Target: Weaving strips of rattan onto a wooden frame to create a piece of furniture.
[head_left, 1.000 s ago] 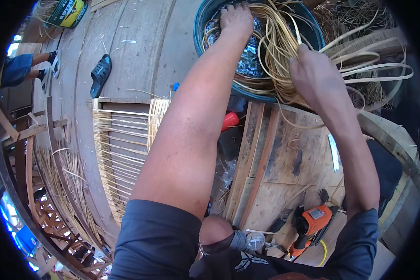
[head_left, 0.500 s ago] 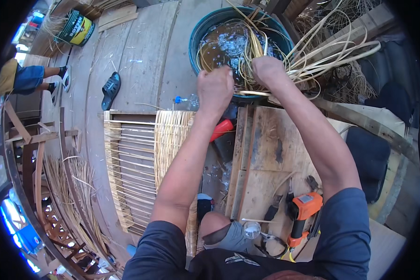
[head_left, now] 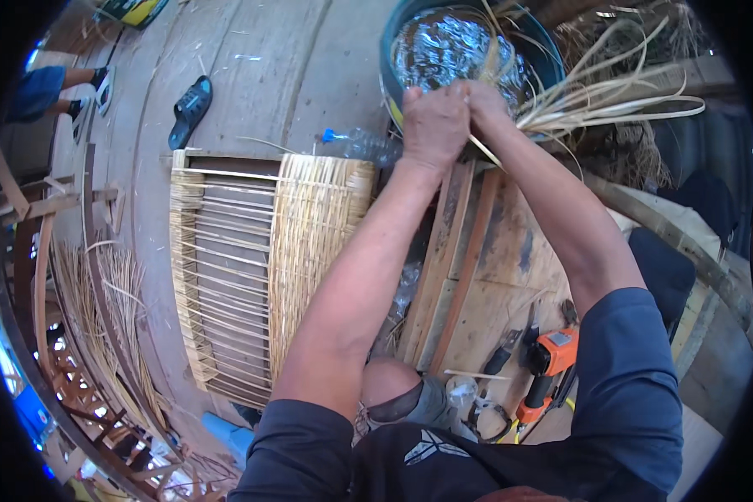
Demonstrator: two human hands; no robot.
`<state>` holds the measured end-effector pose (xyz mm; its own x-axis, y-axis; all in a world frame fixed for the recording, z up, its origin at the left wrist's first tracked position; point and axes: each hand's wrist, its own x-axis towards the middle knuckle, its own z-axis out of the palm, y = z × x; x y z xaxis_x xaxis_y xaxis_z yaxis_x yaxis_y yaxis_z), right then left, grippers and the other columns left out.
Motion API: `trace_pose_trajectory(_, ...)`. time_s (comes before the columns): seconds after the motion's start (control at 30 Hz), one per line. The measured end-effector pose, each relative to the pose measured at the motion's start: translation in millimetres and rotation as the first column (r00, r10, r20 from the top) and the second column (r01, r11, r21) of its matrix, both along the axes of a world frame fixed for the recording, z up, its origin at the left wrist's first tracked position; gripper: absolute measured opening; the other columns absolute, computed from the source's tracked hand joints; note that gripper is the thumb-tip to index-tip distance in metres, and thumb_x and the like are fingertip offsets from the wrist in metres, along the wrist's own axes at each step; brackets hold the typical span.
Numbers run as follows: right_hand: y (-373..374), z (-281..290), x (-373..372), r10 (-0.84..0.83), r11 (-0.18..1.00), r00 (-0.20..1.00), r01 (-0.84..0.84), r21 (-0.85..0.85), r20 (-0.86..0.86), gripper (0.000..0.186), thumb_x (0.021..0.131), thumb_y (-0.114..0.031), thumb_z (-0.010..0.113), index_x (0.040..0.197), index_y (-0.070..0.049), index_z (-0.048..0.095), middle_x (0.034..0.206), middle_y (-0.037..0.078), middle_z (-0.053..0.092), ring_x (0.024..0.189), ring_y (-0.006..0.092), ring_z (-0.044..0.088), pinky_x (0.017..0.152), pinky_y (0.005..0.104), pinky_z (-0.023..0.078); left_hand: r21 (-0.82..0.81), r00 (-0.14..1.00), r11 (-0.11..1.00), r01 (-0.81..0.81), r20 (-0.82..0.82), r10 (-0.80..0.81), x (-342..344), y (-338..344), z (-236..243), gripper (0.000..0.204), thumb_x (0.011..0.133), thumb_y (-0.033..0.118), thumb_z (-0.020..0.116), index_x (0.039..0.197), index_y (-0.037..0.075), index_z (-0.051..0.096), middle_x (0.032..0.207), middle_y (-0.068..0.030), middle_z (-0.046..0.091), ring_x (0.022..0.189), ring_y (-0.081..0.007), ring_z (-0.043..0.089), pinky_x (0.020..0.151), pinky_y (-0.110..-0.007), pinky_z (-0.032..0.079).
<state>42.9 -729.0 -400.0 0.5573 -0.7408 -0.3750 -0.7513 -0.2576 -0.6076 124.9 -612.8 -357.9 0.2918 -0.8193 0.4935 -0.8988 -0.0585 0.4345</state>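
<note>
Pale cane strands [head_left: 566, 115] lie across the near right rim of the teal tub [head_left: 549, 52], loops trailing outward. Over the near rim, the right grip [head_left: 487, 109] is clenched on some strands; the left grip [head_left: 437, 125], touching it, is curled tight, its contents hidden. Beyond both, water [head_left: 443, 46] shines inside the tub.
</note>
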Motion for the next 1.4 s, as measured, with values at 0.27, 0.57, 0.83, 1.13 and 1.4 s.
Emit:
trace_pose_trajectory(0.27, -56, -100, -58, -0.201, 0.978, 0.969, 0.19, -0.092, -0.141, 0.028, 0.08, -0.025, 0.054, 0.095, -0.006, 0.069, 0.104, 0.018, 0.065, 0.097, 0.0322, 0.063, 0.081, 0.0415, 0.051, 0.126, 0.991, 0.985, 0.115, -0.082, -0.106, -20, -11, 0, 0.015, 0.084, 0.014, 0.044, 0.089, 0.014, 0.058, 0.071, -0.007, 0.065, 0.07, -0.0242, 0.064, 0.075, -0.038, 0.038)
trace_pose_trajectory(0.57, -53, 27, -35, 0.332, 0.931, 0.877, -0.364, -0.03, -0.348, 0.016, 0.075, -0.013, 0.067, 0.077, 0.003, 0.065, 0.06, 0.015, 0.062, 0.045, 0.0233, 0.059, 0.042, 0.0365, 0.047, 0.233, 0.998, 0.971, 0.046, -0.047, -0.036, 3, -1, 2, 0.016, 0.084, 0.014, 0.046, 0.089, 0.014, 0.06, 0.071, -0.0083, 0.067, 0.069, -0.0248, 0.065, 0.077, -0.039, 0.038)
trace_pose_trajectory(0.83, -80, -2, -41, 0.374, 0.918, 0.734, -0.38, 0.112, -0.567, 0.021, 0.072, -0.022, 0.07, 0.081, -0.003, 0.068, 0.073, 0.015, 0.067, 0.067, 0.0281, 0.065, 0.062, 0.0376, 0.052, 0.141, 0.996, 0.986, 0.086, -0.05, -0.079, -7, -3, -1, 0.012, 0.085, 0.015, 0.047, 0.085, 0.013, 0.059, 0.066, -0.008, 0.065, 0.066, -0.0252, 0.064, 0.075, -0.04, 0.038)
trace_pose_trajectory(1.13, -64, -77, -13, 0.203, 0.901, 0.94, -0.289, -0.323, -0.273, 0.026, 0.071, -0.021, 0.064, 0.086, -0.001, 0.07, 0.097, 0.021, 0.065, 0.087, 0.0311, 0.065, 0.074, 0.04, 0.052, 0.049, 0.998, 0.998, 0.05, -0.026, -0.048, -5, 0, -4, 0.011, 0.081, 0.011, 0.049, 0.084, 0.012, 0.06, 0.067, -0.0079, 0.065, 0.066, -0.0245, 0.064, 0.075, -0.039, 0.038)
trace_pose_trajectory(1.4, -62, -53, -8, 0.291, 0.875, 0.797, -0.446, -0.19, -0.529, 0.026, 0.076, -0.02, 0.06, 0.089, 0.001, 0.068, 0.101, 0.024, 0.063, 0.098, 0.0346, 0.062, 0.083, 0.0423, 0.05, 0.32, 0.999, 0.946, 0.046, -0.012, -0.045, 0, -3, 4, 0.019, 0.083, 0.014, 0.047, 0.093, 0.014, 0.063, 0.074, -0.0082, 0.067, 0.071, -0.0245, 0.065, 0.078, -0.038, 0.037)
